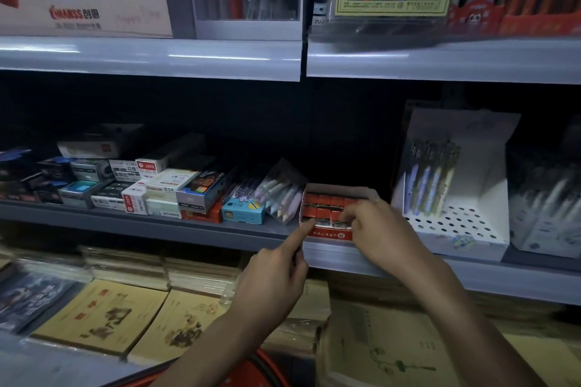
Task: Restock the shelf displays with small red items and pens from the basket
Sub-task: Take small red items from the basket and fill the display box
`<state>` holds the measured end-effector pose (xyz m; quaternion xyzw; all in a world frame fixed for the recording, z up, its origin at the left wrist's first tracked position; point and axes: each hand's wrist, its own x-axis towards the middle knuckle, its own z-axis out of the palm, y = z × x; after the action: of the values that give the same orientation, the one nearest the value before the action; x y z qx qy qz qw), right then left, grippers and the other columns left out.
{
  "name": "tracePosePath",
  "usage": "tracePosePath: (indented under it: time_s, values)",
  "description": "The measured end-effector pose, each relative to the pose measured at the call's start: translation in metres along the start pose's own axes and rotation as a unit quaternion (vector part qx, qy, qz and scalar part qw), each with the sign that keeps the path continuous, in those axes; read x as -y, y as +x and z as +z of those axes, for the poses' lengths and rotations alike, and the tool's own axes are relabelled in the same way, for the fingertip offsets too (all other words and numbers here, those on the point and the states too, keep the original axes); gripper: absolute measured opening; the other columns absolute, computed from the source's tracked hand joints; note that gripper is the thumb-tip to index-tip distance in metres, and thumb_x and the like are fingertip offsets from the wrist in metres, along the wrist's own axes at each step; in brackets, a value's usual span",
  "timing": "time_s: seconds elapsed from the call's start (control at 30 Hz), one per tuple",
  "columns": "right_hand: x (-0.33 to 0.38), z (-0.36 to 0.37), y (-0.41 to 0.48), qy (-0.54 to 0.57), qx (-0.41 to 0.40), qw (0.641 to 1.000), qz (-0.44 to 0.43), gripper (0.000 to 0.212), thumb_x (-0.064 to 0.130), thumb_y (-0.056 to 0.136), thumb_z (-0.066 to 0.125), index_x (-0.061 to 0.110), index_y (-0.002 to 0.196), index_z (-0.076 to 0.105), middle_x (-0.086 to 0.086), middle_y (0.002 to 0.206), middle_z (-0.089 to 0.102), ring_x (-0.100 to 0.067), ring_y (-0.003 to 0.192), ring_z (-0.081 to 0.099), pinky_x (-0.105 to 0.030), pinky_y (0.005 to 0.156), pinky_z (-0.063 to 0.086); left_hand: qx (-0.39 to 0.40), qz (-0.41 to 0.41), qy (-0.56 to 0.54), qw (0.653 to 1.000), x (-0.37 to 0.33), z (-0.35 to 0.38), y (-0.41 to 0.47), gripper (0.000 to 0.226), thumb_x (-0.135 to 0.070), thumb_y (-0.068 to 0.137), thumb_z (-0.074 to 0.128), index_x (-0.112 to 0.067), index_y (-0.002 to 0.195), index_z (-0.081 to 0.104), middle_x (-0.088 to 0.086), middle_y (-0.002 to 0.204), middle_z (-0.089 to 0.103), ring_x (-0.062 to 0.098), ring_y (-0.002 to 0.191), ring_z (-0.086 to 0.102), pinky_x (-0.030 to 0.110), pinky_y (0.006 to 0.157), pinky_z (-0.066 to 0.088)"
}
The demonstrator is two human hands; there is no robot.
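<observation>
Tight rows of small red items (pixel 327 207), white-rimmed box (pixel 341 188)

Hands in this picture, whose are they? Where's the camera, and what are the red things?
They belong to a person wearing a camera on the head, so you see what that person sees. The left hand touches one straight finger to the front corner of a cardboard box on the shelf. The right hand reaches its fingertips into the box among small red items; whether it pinches one is unclear. Pens stand in a white display beside it.
</observation>
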<state>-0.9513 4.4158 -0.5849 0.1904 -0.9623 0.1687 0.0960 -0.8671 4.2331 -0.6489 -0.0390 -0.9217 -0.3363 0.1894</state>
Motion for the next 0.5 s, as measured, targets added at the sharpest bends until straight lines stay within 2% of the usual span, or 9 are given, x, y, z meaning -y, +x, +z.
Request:
tracePosePath:
  time_s: [0.1,0.2,0.3,0.43,0.5]
  values:
    - [-0.002,0.003,-0.002,0.007,-0.013,1.000,-0.006,0.038,0.016,0.103,0.042,0.021,0.127,0.071,-0.004,0.133,0.061,-0.020,0.120,0.054,-0.039,0.098,0.051,0.004,0.011,0.006,1.000,0.003,-0.001,0.001,0.060,-0.028,0.105,0.046,-0.055,0.154,0.026,-0.006,0.058,0.056,0.012,0.052,0.055,0.038,0.053,0.049]
    - [-0.004,0.007,0.000,0.002,-0.003,1.000,-0.014,0.040,0.021,0.103,0.037,0.022,0.121,0.072,0.001,0.125,0.067,-0.019,0.117,0.051,-0.037,0.096,0.047,0.004,0.023,0.011,1.000,0.005,-0.004,0.003,0.060,-0.025,0.105,0.047,-0.054,0.154,0.030,-0.009,0.055,0.052,0.011,0.051,0.053,0.028,0.050,0.041]
    - [-0.006,0.008,0.000,0.005,0.007,1.000,-0.017,0.042,0.025,0.103,0.033,0.022,0.117,0.072,0.004,0.120,0.067,-0.017,0.111,0.049,-0.033,0.091,0.042,0.002,0.040,0.033,0.999,0.007,-0.006,0.002,0.061,-0.026,0.104,0.048,-0.055,0.154,0.029,-0.012,0.053,0.048,0.011,0.049,0.050,0.026,0.049,0.036]
    - [-0.008,0.007,-0.006,0.020,0.005,0.999,-0.029,0.043,0.025,0.103,0.033,0.024,0.126,0.070,0.006,0.125,0.065,-0.016,0.114,0.047,-0.034,0.099,0.042,0.009,0.081,0.087,0.993,0.013,-0.011,0.002,0.060,-0.034,0.102,0.043,-0.053,0.156,0.026,-0.016,0.059,0.046,0.010,0.051,0.047,0.032,0.051,0.042]
    - [-0.007,0.006,-0.009,0.024,0.009,0.999,-0.035,0.044,0.026,0.104,0.032,0.025,0.133,0.065,0.008,0.128,0.064,-0.014,0.113,0.046,-0.032,0.101,0.040,0.010,0.098,0.104,0.990,0.016,-0.013,0.002,0.059,-0.037,0.099,0.042,-0.050,0.156,0.030,-0.018,0.063,0.044,0.007,0.052,0.044,0.030,0.049,0.039]
